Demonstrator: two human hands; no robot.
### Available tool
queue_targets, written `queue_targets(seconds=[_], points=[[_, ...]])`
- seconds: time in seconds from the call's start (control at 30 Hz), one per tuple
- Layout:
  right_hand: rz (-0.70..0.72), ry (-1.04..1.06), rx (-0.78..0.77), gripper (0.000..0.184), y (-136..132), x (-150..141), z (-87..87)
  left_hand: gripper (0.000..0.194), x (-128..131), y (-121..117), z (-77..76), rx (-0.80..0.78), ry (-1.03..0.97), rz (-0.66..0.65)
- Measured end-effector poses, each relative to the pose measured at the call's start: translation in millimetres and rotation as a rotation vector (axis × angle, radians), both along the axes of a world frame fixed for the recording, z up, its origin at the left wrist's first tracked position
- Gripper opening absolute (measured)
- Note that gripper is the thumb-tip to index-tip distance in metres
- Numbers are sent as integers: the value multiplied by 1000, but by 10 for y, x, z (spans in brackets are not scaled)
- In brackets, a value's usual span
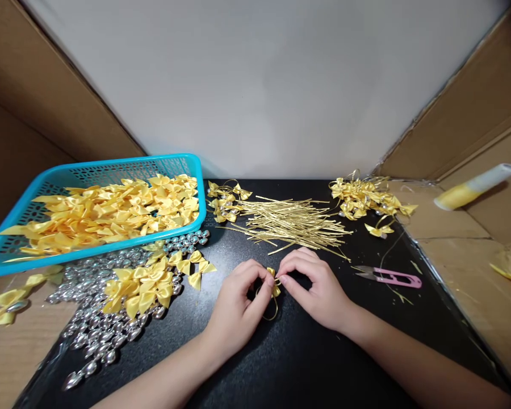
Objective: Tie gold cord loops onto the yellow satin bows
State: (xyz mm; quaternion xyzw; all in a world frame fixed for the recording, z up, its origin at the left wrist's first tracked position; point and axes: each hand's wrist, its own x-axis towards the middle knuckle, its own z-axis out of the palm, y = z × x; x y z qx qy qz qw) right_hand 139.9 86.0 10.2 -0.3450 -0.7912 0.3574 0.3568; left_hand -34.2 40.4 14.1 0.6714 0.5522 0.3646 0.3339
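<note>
Both hands are meeting out over the black surface [306,363], about midway between its left and right edges and well in from the far edge, and that's where a small yellow bow [271,272] is sitting, right between the fingertips! The left hand [238,304] is pinching it from its left side, thumb and forefinger closed; the right hand [317,284] is pinching too, at the opposite side, though whether those tips are gripping ribbon or cord, I cannot tell. A thin loop of gold cord [273,314] is hanging out below, toward the near edge.

This little piece is looking featherlight, satiny and soft, so it's probably sliding easily and creasing under a hard squeeze; the knotted middle is seeming the safest hold, with the wings left free. The cord is looking thin and springy, likely wanting a close fingertip pinch near the bow.

Beyond the hands, gold strands [293,221] are lying loose toward the far edge, pink-handled snips [398,278] are resting near the right edge, and silver beads [97,329] are spreading along the left.
</note>
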Motion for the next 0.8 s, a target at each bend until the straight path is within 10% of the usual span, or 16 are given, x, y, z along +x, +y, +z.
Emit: queue_targets(seconds=[0.8], points=[[-9, -39, 41, 13, -3, -2, 3, 23, -17, -11, 3, -8, -25, -58]])
